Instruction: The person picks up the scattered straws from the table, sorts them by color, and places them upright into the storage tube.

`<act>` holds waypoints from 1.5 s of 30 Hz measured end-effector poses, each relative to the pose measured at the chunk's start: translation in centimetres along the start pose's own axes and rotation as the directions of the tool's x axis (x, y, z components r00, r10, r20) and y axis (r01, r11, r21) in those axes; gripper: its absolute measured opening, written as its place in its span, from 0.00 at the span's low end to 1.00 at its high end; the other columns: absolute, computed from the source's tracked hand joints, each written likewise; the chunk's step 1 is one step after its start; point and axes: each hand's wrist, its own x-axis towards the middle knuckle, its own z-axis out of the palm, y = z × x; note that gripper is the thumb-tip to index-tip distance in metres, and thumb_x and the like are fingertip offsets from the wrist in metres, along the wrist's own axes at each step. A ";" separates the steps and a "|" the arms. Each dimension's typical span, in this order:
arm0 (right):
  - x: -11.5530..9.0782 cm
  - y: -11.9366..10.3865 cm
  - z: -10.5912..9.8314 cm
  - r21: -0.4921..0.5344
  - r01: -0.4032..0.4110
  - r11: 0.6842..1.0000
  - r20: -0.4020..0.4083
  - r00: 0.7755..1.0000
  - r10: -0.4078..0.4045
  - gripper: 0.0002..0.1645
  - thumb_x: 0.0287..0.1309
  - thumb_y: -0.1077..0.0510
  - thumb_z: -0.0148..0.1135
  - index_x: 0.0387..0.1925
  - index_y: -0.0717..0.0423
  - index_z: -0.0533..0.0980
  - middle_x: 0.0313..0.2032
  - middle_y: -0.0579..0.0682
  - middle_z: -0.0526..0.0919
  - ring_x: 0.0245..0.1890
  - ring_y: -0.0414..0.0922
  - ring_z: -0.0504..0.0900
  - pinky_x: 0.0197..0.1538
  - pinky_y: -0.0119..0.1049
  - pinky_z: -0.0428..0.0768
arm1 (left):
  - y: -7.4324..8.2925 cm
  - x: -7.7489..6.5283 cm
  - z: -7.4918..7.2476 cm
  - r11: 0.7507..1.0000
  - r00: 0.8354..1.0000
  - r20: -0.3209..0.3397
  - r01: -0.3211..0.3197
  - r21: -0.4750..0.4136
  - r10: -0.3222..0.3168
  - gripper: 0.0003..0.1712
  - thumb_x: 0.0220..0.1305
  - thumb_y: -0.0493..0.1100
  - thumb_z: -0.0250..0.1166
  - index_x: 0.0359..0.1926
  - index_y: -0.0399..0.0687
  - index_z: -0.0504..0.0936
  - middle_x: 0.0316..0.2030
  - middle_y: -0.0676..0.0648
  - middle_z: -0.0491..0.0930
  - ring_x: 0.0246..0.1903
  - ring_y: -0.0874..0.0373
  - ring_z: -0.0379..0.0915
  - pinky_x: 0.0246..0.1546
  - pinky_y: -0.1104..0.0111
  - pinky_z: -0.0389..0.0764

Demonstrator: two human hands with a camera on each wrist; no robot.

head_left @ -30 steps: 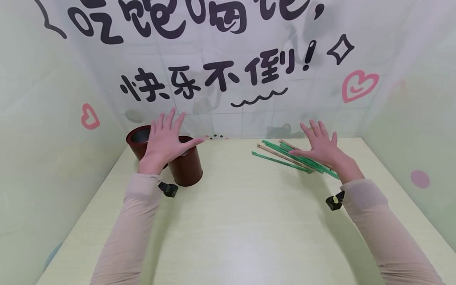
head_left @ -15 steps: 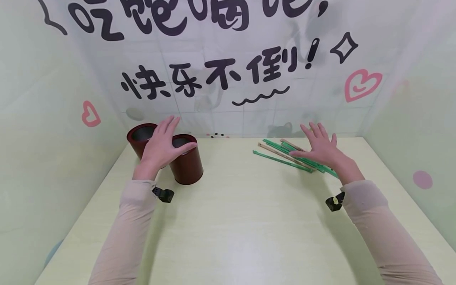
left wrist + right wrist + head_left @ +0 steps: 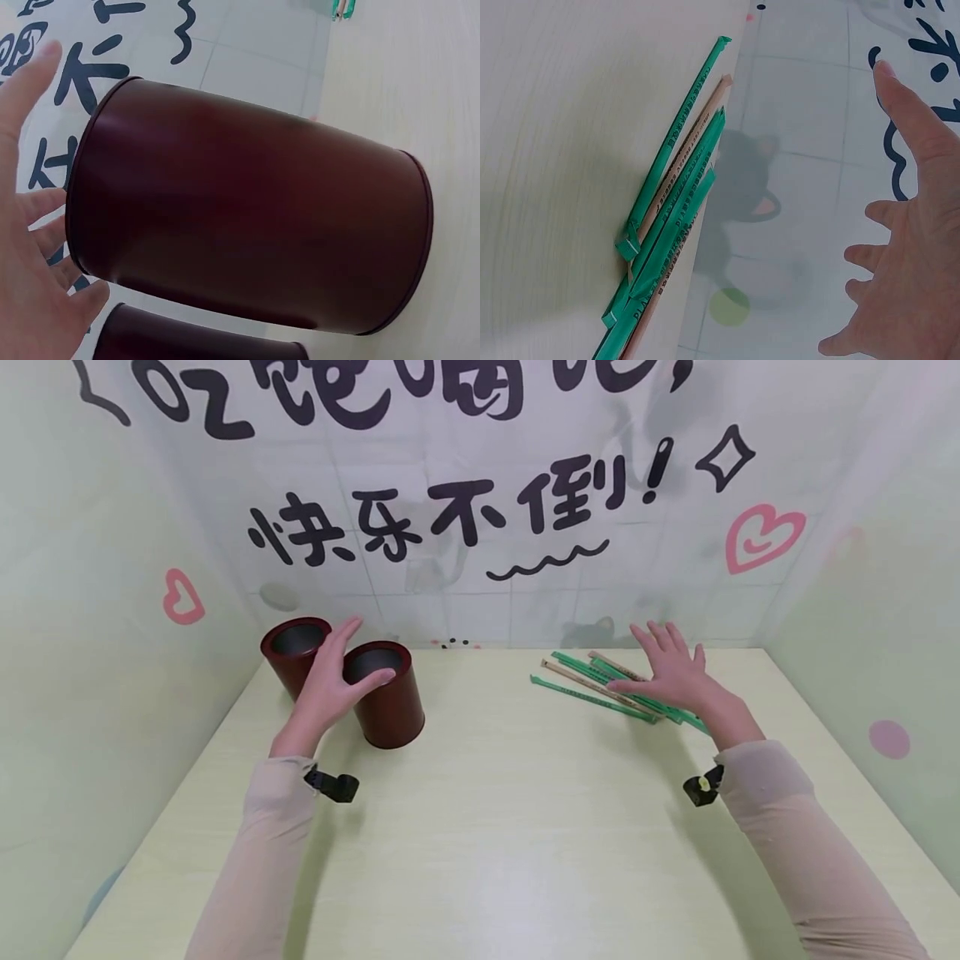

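Observation:
Two dark red-brown cylindrical cups stand side by side at the back left, the nearer cup [image 3: 392, 714] to the right of the farther cup [image 3: 281, 664]. My left hand [image 3: 330, 681] hovers over them with its fingers extended and the thumb spread across the nearer cup's rim. Whether it touches a rim cannot be told. Below my right hand [image 3: 675, 675] lies a loose bunch of slim straws [image 3: 676, 139] in green and tan wrappers. The fingers of that hand are spread and hold nothing. In the left wrist view the nearer cup [image 3: 247, 202] fills most of the picture.
The pale wooden table [image 3: 487, 827] meets a back wall sheet [image 3: 465, 618] with large black writing just behind the cups and straws. Side panels [image 3: 870, 635] enclose the table left and right. A small black camera [image 3: 333, 787] sits on my left wrist.
My left hand has moved left and lower over the cups, and its fingers have drawn closer together. The right hand stays almost still above the straws; cups and straws lie as before.

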 end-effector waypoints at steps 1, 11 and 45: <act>0.0 0.0 0.0 0.001 -0.001 1.000 0.002 1.000 0.001 0.66 0.57 0.28 0.61 0.80 0.52 0.38 0.79 0.65 0.36 0.77 0.66 0.29 0.67 0.80 0.32 | -0.1 -0.1 0.0 1.000 1.000 -0.005 0.002 -0.025 -0.002 0.54 0.60 0.61 0.69 0.79 0.54 0.50 0.79 0.45 0.49 0.79 0.46 0.42 0.76 0.42 0.50; 0.0 -0.1 -0.1 0.008 0.027 1.000 -0.028 0.999 -0.027 0.64 0.58 0.32 0.63 0.79 0.56 0.40 0.78 0.67 0.41 0.77 0.69 0.37 0.70 0.77 0.40 | -1.1 -1.1 0.8 0.974 0.999 -0.008 0.045 -0.223 -0.048 0.56 0.60 0.49 0.72 0.79 0.49 0.45 0.77 0.42 0.49 0.76 0.42 0.46 0.73 0.41 0.58; -0.1 0.0 2.1 0.199 0.088 0.976 -0.025 0.996 -0.084 0.60 0.60 0.41 0.67 0.78 0.63 0.44 0.76 0.67 0.52 0.75 0.66 0.51 0.73 0.66 0.56 | -1.1 -1.2 2.9 0.903 0.990 0.062 0.141 -0.405 -0.127 0.58 0.59 0.43 0.74 0.79 0.50 0.44 0.77 0.43 0.51 0.75 0.42 0.53 0.73 0.46 0.61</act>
